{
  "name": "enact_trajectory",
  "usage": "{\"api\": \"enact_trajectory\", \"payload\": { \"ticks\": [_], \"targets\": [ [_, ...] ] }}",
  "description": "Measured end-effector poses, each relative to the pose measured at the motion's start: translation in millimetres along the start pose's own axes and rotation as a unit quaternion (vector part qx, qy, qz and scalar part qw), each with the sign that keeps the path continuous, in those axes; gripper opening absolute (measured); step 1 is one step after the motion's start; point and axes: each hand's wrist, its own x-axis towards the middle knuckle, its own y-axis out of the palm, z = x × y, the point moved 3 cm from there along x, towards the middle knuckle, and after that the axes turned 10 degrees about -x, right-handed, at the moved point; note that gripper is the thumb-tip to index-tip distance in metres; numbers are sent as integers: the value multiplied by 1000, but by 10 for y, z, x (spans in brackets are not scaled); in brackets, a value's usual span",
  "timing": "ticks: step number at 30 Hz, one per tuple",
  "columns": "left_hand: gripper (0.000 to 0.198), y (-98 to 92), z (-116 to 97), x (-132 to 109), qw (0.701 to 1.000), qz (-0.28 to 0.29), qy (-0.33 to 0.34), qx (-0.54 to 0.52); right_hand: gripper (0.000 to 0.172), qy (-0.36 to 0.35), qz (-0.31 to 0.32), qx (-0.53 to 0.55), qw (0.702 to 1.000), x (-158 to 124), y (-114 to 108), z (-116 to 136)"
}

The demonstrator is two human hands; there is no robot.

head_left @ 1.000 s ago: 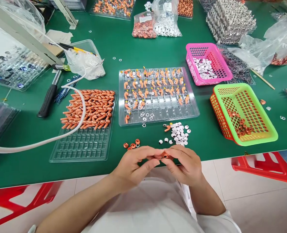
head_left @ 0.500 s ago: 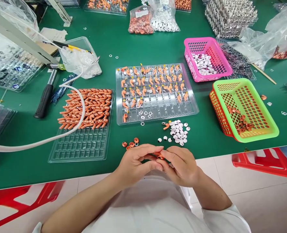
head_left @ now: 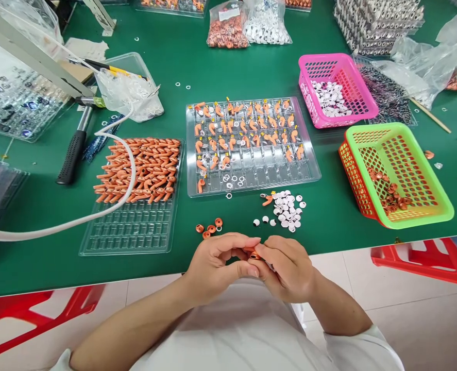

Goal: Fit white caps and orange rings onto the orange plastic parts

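Close to my body at the table's front edge, a small orange curved part (head_left: 254, 255) with a dark opening is pinched between both hands. My left hand (head_left: 216, 265) grips it from the left, thumb and fingers closed around it. From the other side my right hand (head_left: 290, 267) presses it with thumb and fingertips; much of the part is hidden. Just beyond the hands lie white discs (head_left: 288, 210), a lone orange piece (head_left: 267, 199) with a yellow tip, and several orange round caps (head_left: 212, 229).
A clear tray (head_left: 251, 178) holds orange pieces and loose white rings. Left of it stands a tray of orange parts (head_left: 143, 170), crossed by a white tube (head_left: 131, 175). A hammer (head_left: 73, 152) lies farther left. Pink basket (head_left: 340, 61) and green basket (head_left: 431, 214) stand right.
The view has shifted slightly. Both hands stay closed on the orange part, and the right fingers have shifted a little on it.
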Motion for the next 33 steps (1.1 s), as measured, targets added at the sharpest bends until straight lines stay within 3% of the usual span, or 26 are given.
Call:
{"api": "enact_trajectory", "payload": {
  "ticks": [10, 15, 17, 18, 20, 22, 25, 29, 33],
  "targets": [
    [41, 31, -47, 18, 1000, 0, 15, 6, 14, 10, -1, 24, 1000, -34, 38, -22],
    [33, 34, -99, 82, 992, 13, -23, 125, 6, 122, 9, 87, 989, 27, 30, -66],
    [38, 33, -147, 96, 968, 9, 23, 251, 4, 211, 37, 113, 970, 8, 62, -106],
    [44, 32, -180, 100, 943, 3, 77, 322, 9, 258, 47, 116, 958, -13, 84, -133],
    [32, 37, -225, 93, 878, 5, 199, 435, 22, 338, 60, 115, 932, -58, 135, -190],
    [10, 31, -226, 82, 830, 31, 276, 485, 27, 362, 72, 122, 921, -67, 188, -217],
    [13, -1, -217, 56, 781, 27, 334, 527, 33, 364, 85, 125, 919, -9, 235, -204],
    [7, -54, -219, -4, 759, -11, 397, 515, 36, 344, 88, 135, 925, 139, 249, -118],
    [13, -281, -298, -50, 787, -53, 386, 479, 25, 306, 100, 162, 933, 222, 233, -24]
  ]
}}
